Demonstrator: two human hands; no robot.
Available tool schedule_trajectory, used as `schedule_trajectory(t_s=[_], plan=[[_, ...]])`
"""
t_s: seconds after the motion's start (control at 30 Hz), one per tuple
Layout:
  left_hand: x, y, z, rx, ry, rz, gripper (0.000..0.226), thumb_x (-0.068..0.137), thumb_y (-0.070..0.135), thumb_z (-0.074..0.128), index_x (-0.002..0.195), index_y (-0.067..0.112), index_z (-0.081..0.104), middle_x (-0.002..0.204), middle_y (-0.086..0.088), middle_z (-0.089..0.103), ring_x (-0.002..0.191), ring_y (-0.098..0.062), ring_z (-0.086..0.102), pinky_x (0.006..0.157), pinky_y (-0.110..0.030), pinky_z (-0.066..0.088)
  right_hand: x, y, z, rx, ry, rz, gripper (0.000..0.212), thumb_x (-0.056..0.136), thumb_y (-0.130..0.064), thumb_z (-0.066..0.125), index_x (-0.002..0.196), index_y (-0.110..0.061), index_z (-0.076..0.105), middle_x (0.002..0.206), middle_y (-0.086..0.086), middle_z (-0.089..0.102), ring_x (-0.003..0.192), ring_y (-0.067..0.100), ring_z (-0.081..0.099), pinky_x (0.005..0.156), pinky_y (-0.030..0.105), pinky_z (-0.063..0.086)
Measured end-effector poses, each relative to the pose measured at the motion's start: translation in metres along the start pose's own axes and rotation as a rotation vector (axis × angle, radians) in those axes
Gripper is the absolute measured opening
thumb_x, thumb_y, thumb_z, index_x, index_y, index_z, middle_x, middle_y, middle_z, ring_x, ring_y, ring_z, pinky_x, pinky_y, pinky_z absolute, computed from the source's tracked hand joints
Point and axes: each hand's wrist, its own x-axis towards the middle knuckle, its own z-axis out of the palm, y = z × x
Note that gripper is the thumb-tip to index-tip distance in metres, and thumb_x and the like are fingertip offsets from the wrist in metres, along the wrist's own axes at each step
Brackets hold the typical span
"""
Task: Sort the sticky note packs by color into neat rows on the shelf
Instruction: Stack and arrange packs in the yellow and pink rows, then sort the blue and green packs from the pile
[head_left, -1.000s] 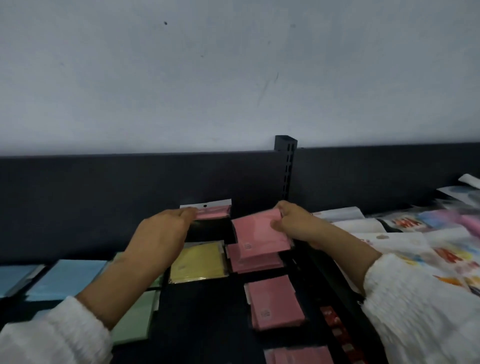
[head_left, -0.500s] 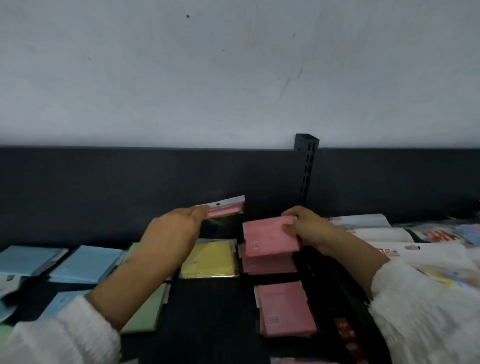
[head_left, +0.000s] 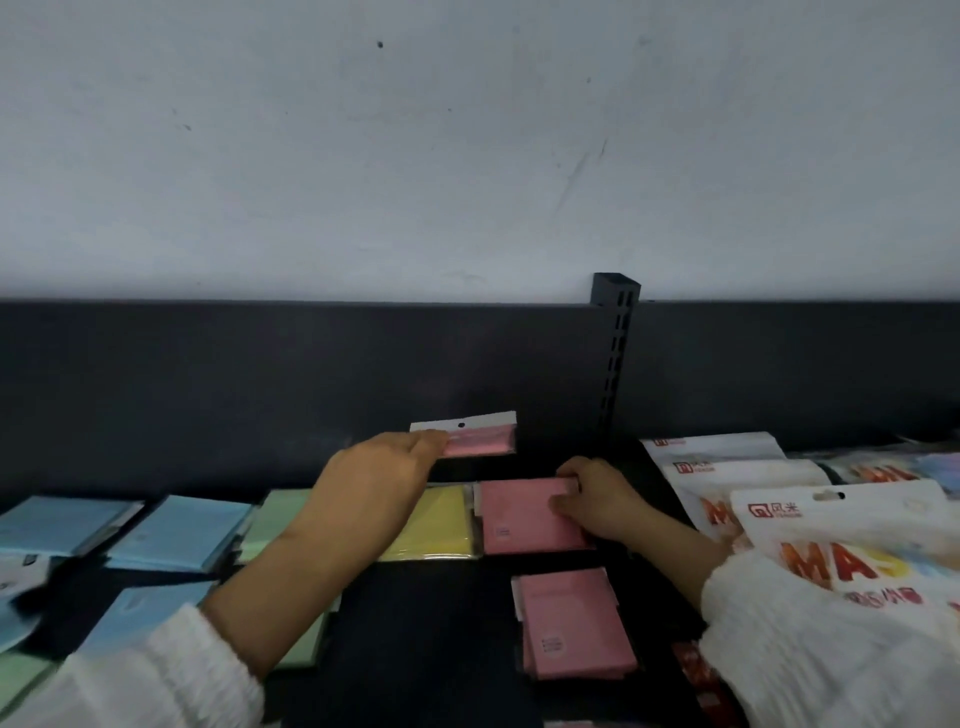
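Wall (head_left: 467, 156): pale and scuffed, filling the upper half of the head view.
Back panel (head_left: 234, 384): dark board standing behind the shelf.
Shelf (head_left: 431, 634): dark flat surface carrying the sticky note packs.
White bags (head_left: 841, 525): overlapping printed bags piled at the right end of the shelf, beside the pink packs.
Sleeves (head_left: 156, 691): white and gathered, covering both forearms near the bottom corners.
Blue packs (head_left: 176, 530): laid out at the left, some at the back and one nearer the front.
Green packs (head_left: 275, 525): just right of the blue ones, partly hidden behind the left forearm.
Front pink stack (head_left: 571, 623): lying flat near the front, right of centre.
Back pink stack (head_left: 519, 514): behind the front one and apart from it, touching the yellow pack at its left.
Yellow pack (head_left: 431, 525): flat at the back, between the green packs and the back pink stack.
Left hand (head_left: 374, 483): raised above the shelf, fingertips pinching the raised pink pack by its left end.
Right hand (head_left: 597, 499): fingers curled over the right edge of the back pink stack's top pack, thumb on top, grasping it.
Post (head_left: 615, 353): slotted dark upright at the back panel.
Raised pink pack (head_left: 480, 441): held edge-on in the air before the back panel, above the yellow pack, white header strip on top.
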Motion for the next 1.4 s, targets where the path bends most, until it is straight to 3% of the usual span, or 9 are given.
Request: schedule_trajectory(t_s=[0.1, 0.2, 0.43, 0.5, 0.57, 0.67, 0.83, 1.0, 1.4], plan=[[0.002, 0.007, 0.004, 0.021, -0.036, 0.041, 0.053, 0.04, 0.012, 0.088, 0.09, 0.017, 0.072, 0.073, 0.002, 0.07, 0.052, -0.015, 0.063, 0.032, -0.021, 0.039, -0.003, -0.008, -0.011, -0.067, 0.051, -0.041, 0.05, 0.087, -0.014, 0.059, 0.134, -0.008, 0.044, 0.134, 0.016, 0.037, 0.119, 0.028, 0.047, 0.096, 0.021, 0.037], [0.007, 0.014, 0.011, -0.01, -0.053, 0.078, 0.052, 0.04, 0.012, 0.089, 0.09, 0.018, 0.073, 0.078, 0.003, 0.072, 0.055, -0.016, 0.066, 0.033, -0.022, 0.043, -0.005, -0.018, -0.034, -0.093, 0.116, -0.044, 0.045, 0.087, -0.006, 0.054, 0.132, -0.002, 0.047, 0.135, 0.017, 0.044, 0.118, 0.029, 0.05, 0.095, 0.025, 0.04], [0.028, 0.053, 0.037, 0.001, -0.211, 0.169, 0.056, 0.02, 0.02, 0.089, 0.072, 0.023, 0.071, 0.055, 0.007, 0.062, 0.043, -0.009, 0.058, 0.03, -0.016, 0.035, -0.019, -0.028, -0.091, 0.073, 0.195, -0.083, 0.051, 0.087, -0.002, 0.052, 0.137, -0.008, 0.043, 0.134, 0.007, 0.052, 0.117, 0.022, 0.053, 0.087, 0.02, 0.041], [0.028, 0.064, 0.05, -0.024, -0.265, 0.191, 0.039, 0.034, 0.015, 0.085, 0.069, 0.02, 0.07, 0.057, 0.003, 0.063, 0.046, -0.012, 0.06, 0.034, -0.017, 0.039, -0.028, -0.026, -0.1, 0.102, 0.206, -0.095, 0.05, 0.087, -0.003, 0.053, 0.136, -0.011, 0.046, 0.132, 0.004, 0.055, 0.115, 0.021, 0.054, 0.09, 0.025, 0.045], [0.024, 0.073, 0.059, -0.104, -0.36, 0.197, 0.019, 0.063, 0.007, 0.068, 0.081, 0.015, 0.067, 0.074, -0.003, 0.067, 0.064, -0.02, 0.066, 0.049, -0.023, 0.049, -0.039, -0.024, -0.105, 0.127, 0.198, -0.118, 0.049, 0.088, -0.007, 0.056, 0.135, -0.012, 0.046, 0.13, 0.001, 0.055, 0.114, 0.019, 0.054, 0.093, 0.027, 0.046], [0.02, 0.075, 0.073, -0.031, -0.465, 0.293, 0.023, 0.088, 0.005, 0.042, 0.104, 0.007, 0.058, 0.105, -0.014, 0.06, 0.095, -0.031, 0.058, 0.078, -0.038, 0.051, -0.054, -0.021, -0.108, 0.106, 0.177, -0.172, 0.047, 0.089, -0.012, 0.058, 0.134, -0.014, 0.047, 0.129, 0.0, 0.056, 0.113, 0.016, 0.055, 0.078, 0.021, 0.047], [0.023, 0.066, 0.069, -0.075, -0.512, 0.382, 0.026, 0.095, 0.028, 0.045, 0.11, 0.014, 0.06, 0.112, -0.008, 0.06, 0.1, -0.022, 0.056, 0.087, -0.036, 0.049, -0.062, -0.018, -0.106, 0.101, 0.183, -0.195, 0.045, 0.089, -0.014, 0.059, 0.133, -0.014, 0.049, 0.126, 0.0, 0.059, 0.109, 0.011, 0.054, 0.087, 0.018, 0.039], [0.02, 0.049, 0.03, -0.241, -0.577, 0.201, 0.041, 0.096, 0.033, 0.041, 0.134, 0.019, 0.046, 0.138, -0.001, 0.044, 0.12, -0.021, 0.046, 0.1, -0.035, 0.041, -0.066, -0.018, -0.101, 0.058, 0.124, -0.24, 0.039, 0.088, -0.017, 0.061, 0.127, -0.015, 0.055, 0.121, -0.001, 0.063, 0.101, 0.006, 0.056, 0.087, 0.016, 0.039], [-0.105, -0.093, -0.079, -0.016, -0.658, -0.23, 0.042, 0.093, 0.049, 0.039, 0.126, 0.03, 0.055, 0.126, 0.01, 0.058, 0.106, -0.007, 0.059, 0.087, -0.016, 0.04, -0.072, -0.026, -0.062, -0.253, -0.019, -0.359, 0.038, 0.087, -0.022, 0.062, 0.125, -0.017, 0.057, 0.12, -0.002, 0.062, 0.094, 0.005, 0.054, 0.087, 0.017, 0.04]])
